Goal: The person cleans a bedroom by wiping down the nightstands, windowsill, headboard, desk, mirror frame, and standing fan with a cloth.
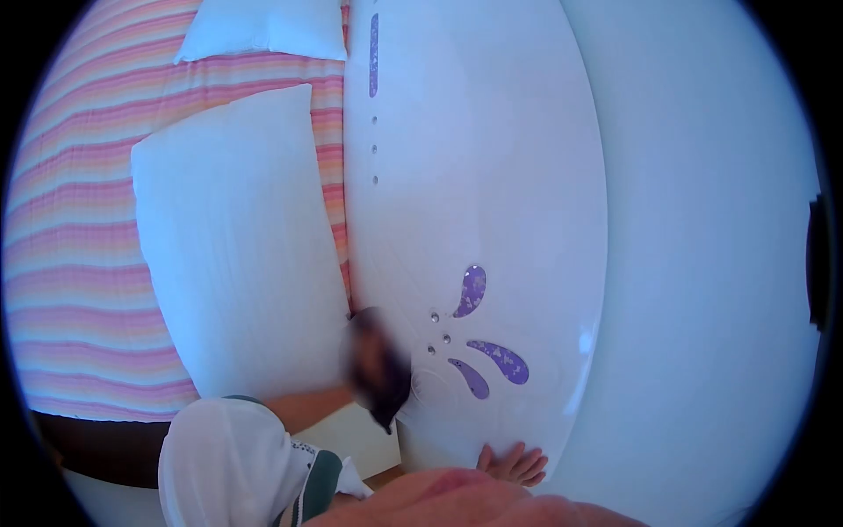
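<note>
A dark cloth (392, 406) is bunched under my left hand (372, 358) against the lower left part of the white headboard (492, 193), beside the large white pillow (233, 237). That hand is heavily blurred, so its separate fingers do not show. My right hand (516, 464) lies with its fingers apart at the headboard's edge, near the bottom of the view, holding nothing. Purple petal-shaped inlays (499, 361) and small round studs decorate the headboard between and above the hands.
A striped pink and orange bed cover (88, 263) spreads over the left side. Another white pillow (263, 26) lies at the top. Pale wall (702, 220) fills the right side, with a dark object (818, 263) at the far right edge.
</note>
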A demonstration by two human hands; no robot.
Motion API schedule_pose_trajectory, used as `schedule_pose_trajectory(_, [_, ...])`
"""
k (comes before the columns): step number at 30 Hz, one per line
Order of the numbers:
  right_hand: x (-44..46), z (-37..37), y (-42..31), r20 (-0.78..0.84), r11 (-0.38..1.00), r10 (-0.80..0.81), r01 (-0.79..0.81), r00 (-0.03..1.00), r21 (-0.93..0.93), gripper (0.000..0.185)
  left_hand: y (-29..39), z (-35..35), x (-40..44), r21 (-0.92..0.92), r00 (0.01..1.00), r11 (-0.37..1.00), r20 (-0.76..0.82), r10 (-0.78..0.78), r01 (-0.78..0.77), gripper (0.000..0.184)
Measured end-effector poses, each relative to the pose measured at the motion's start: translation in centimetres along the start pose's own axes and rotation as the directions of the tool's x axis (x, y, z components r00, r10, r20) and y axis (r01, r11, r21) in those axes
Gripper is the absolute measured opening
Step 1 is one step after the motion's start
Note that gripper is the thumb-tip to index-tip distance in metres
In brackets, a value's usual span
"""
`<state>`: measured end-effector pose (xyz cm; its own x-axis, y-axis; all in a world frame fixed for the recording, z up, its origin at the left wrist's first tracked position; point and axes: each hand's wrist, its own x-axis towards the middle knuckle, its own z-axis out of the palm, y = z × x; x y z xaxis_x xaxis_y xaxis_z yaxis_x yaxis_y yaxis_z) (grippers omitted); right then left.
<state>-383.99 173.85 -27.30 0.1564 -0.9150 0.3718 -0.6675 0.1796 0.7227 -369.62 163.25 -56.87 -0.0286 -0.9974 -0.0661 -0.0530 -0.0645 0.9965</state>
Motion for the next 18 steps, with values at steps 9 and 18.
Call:
schedule_pose_trajectory(9, [0.2,0.5,-0.3,-0.056,0.998,0.054,-0.053,0.997,0.019,0.058,12.9,-13.7,43.8,0.063,0.866,0.978,-0.456,0.207,-0.201,0.051])
schedule_pose_trajectory(18, [0.7,0.1,-1.0,-0.097,0.99,0.113,-0.104,0.989,0.097,0.056,30.8,-5.4,26.1,0.136,0.734,0.757,-0.188,0.653,-0.639,0.026])
